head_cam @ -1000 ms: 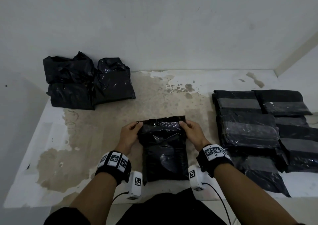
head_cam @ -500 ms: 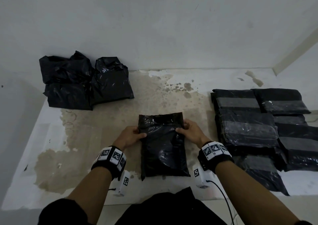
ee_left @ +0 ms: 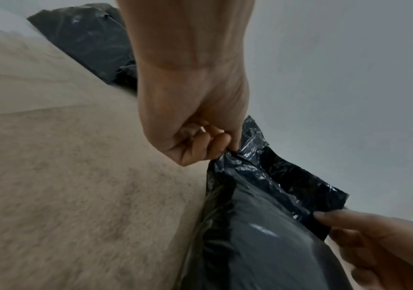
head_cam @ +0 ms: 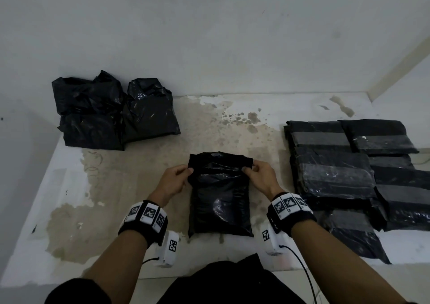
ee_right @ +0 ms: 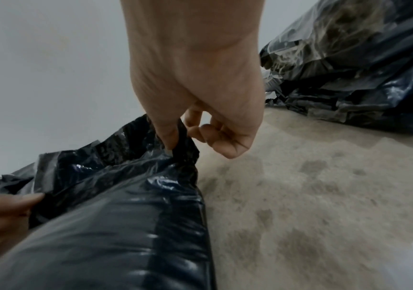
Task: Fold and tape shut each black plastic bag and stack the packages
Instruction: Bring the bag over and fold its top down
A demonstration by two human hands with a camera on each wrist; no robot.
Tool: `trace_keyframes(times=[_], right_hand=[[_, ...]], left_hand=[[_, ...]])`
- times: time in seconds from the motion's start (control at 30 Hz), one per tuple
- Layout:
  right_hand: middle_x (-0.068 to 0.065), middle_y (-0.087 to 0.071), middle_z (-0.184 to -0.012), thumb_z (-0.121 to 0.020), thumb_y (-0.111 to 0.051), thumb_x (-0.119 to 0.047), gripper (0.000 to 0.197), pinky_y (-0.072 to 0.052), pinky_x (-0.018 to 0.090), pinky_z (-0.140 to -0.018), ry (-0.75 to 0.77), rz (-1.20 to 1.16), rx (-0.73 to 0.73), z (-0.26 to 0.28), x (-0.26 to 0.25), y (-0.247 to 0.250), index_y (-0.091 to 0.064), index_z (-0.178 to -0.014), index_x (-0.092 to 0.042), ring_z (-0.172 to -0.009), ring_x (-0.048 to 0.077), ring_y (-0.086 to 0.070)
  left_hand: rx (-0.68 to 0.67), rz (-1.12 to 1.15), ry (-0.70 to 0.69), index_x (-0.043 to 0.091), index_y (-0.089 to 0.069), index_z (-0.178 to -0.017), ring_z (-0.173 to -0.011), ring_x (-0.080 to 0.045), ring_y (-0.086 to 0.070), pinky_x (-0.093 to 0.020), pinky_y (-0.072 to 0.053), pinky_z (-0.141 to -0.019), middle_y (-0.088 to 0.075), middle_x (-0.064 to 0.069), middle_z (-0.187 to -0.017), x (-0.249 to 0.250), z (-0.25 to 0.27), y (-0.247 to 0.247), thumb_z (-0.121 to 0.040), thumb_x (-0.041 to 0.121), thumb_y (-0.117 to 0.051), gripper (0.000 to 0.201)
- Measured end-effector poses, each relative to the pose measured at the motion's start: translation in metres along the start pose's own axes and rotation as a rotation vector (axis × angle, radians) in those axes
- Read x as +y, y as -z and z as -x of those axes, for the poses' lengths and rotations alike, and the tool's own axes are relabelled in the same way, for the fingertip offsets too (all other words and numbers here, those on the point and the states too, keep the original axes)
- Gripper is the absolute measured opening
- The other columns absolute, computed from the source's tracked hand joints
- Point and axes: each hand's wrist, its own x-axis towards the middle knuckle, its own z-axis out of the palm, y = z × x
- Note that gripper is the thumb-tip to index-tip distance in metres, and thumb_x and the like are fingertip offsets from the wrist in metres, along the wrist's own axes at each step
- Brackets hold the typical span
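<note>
A black plastic bag lies at the middle of a stained table. The left hand and right hand each pinch a far corner. Untaped bags sit far left; taped packages are stacked right.

bag contents hidden, taped packages cropped

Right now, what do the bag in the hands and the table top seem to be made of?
The bag: thin glossy black plastic film, crinkled with sharp highlights. The table top: probably a painted hard surface, matte; white coating has worn off in patches, showing a beige layer.
</note>
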Motion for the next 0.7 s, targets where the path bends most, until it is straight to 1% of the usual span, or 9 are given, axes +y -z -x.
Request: trace_keyframes(times=[0.07, 0.13, 0.23, 0.3, 0.4, 0.5, 0.57, 0.63, 0.7], right_hand=[[0.0, -0.063, -0.069, -0.093, -0.07, -0.022, 0.007, -0.05, 0.028, -0.07, -0.009, -0.043, 0.017, 0.0, -0.003, 0.002, -0.074, -0.099, -0.022, -0.067, 0.012, -0.059], [0.005, -0.065, -0.068, -0.097, -0.065, -0.015, 0.009, -0.046, 0.02, -0.051, -0.059, -0.167, 0.003, 0.003, -0.008, 0.003, -0.073, -0.102, -0.013, -0.05, 0.007, -0.057], [0.01, -0.066, -0.077, -0.101, -0.055, -0.003, 0.013, -0.039, 0.019, -0.038, -0.157, -0.395, -0.056, 0.011, -0.015, 0.002, -0.067, -0.101, -0.008, -0.042, 0.009, -0.054], [0.009, -0.068, -0.081, -0.1, -0.052, -0.001, 0.019, -0.041, 0.02, -0.042, -0.15, -0.417, -0.083, 0.015, -0.011, 0.001, -0.069, -0.097, -0.009, -0.051, 0.014, -0.06], [0.007, -0.069, -0.083, -0.102, -0.046, -0.008, 0.027, -0.046, 0.023, -0.049, -0.129, -0.399, -0.127, 0.024, -0.003, 0.004, -0.072, -0.096, -0.007, -0.068, 0.019, -0.066], [0.008, -0.076, -0.096, -0.104, -0.034, -0.02, 0.045, -0.054, 0.03, -0.062, -0.197, -0.544, -0.208, 0.03, 0.007, 0.01, -0.077, -0.099, -0.007, -0.085, 0.024, -0.07], [0.011, -0.076, -0.109, -0.105, -0.026, -0.028, 0.057, -0.057, 0.037, -0.07, -0.241, -0.652, -0.235, 0.029, 0.012, 0.011, -0.077, -0.101, -0.004, -0.094, 0.028, -0.069], [0.009, -0.076, -0.105, -0.106, -0.033, -0.035, 0.052, -0.057, 0.036, -0.068, -0.249, -0.639, -0.239, 0.031, 0.009, 0.012, -0.075, -0.1, -0.005, -0.086, 0.022, -0.071], [0.01, -0.071, -0.097, -0.103, -0.054, -0.027, 0.024, -0.058, 0.031, -0.062, -0.206, -0.549, -0.241, 0.033, 0.003, 0.009, -0.068, -0.099, -0.008, -0.077, 0.015, -0.07]], left_hand=[[-0.012, 0.03, 0.034, 0.009, -0.065, -0.089, -0.046, -0.013, -0.05, -0.017, -0.029, -0.04, -0.063, 0.006, -0.058, 0.005, 0.0, 0.001, -0.102, 0.019, -0.056, 0.018], [-0.038, 0.135, 0.09, 0.014, -0.064, -0.094, -0.057, -0.009, -0.066, -0.017, -0.033, -0.043, -0.076, 0.0, -0.083, 0.009, 0.001, 0.002, -0.103, 0.019, -0.054, 0.014], [-0.069, 0.318, 0.153, 0.011, -0.061, -0.098, -0.079, -0.015, -0.075, -0.02, -0.053, -0.057, -0.074, -0.011, -0.106, 0.013, 0.003, 0.002, -0.105, 0.013, -0.049, 0.014], [-0.049, 0.366, 0.198, 0.009, -0.065, -0.098, -0.082, -0.018, -0.074, -0.026, -0.057, -0.066, -0.073, -0.013, -0.104, 0.014, 0.006, 0.002, -0.106, 0.014, -0.041, 0.025], [-0.004, 0.364, 0.245, 0.006, -0.073, -0.092, -0.08, -0.02, -0.07, -0.029, -0.055, -0.07, -0.074, -0.009, -0.091, 0.014, 0.011, 0.005, -0.105, 0.026, -0.035, 0.045], [0.008, 0.212, 0.208, 0.009, -0.075, -0.086, -0.075, -0.017, -0.068, -0.027, -0.052, -0.067, -0.073, -0.004, -0.082, 0.007, 0.014, 0.006, -0.103, 0.039, -0.051, 0.042], [-0.03, 0.13, 0.154, 0.011, -0.071, -0.085, -0.081, -0.022, -0.064, -0.029, -0.05, -0.069, -0.069, -0.004, -0.083, 0.003, 0.016, 0.006, -0.098, 0.036, -0.062, 0.03], [-0.056, 0.103, 0.128, 0.012, -0.066, -0.085, -0.086, -0.023, -0.06, -0.031, -0.049, -0.071, -0.065, -0.005, -0.084, 0.001, 0.016, 0.003, -0.095, 0.027, -0.068, 0.018], [-0.051, 0.077, 0.125, 0.013, -0.063, -0.09, -0.085, -0.022, -0.062, -0.032, -0.051, -0.07, -0.066, -0.006, -0.089, 0.003, 0.019, 0.001, -0.092, 0.022, -0.072, 0.013]])
